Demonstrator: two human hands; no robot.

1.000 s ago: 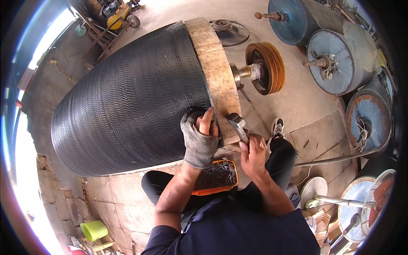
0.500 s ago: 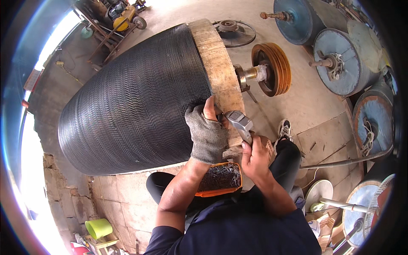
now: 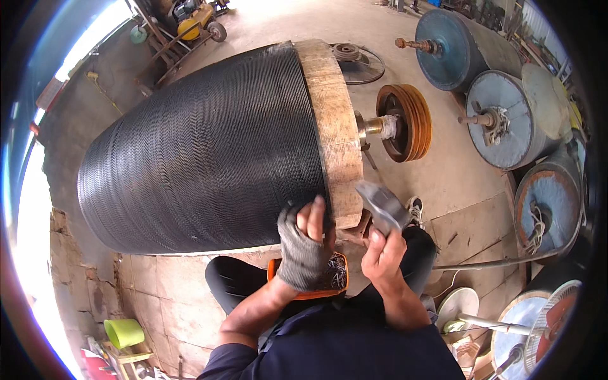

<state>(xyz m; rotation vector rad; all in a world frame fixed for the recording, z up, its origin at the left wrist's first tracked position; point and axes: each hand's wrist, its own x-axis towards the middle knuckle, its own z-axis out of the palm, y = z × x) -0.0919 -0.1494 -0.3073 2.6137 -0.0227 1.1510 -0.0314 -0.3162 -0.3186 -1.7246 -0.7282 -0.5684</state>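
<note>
A large drum (image 3: pixel 190 164) wrapped in ridged black strip lies before me, with a bare wooden band (image 3: pixel 334 120) at its right end. My left hand (image 3: pixel 301 253), in a grey glove with bare fingers showing, is at the near side of the drum where the black wrap meets the wood. Its fingers are curled together; what they pinch is hidden. In my right hand (image 3: pixel 383 256) is a hammer (image 3: pixel 384 209), its blurred metal head raised just right of the wood. Below my left hand sits an orange container (image 3: pixel 316 294) of small metal nails, partly covered by that hand.
An orange-brown grooved pulley (image 3: pixel 405 123) sits on the drum's shaft. Several metal-ended rollers (image 3: pixel 497 120) line the right side. A fan (image 3: pixel 554 326) stands at lower right, a yellow-green bucket (image 3: pixel 125 332) at lower left. A wheeled yellow machine (image 3: pixel 196 25) stands far back.
Both hands have moved nearer to me along the drum's edge. The hammer head has come away from the wood beside my left hand, and the view has shifted slightly.
</note>
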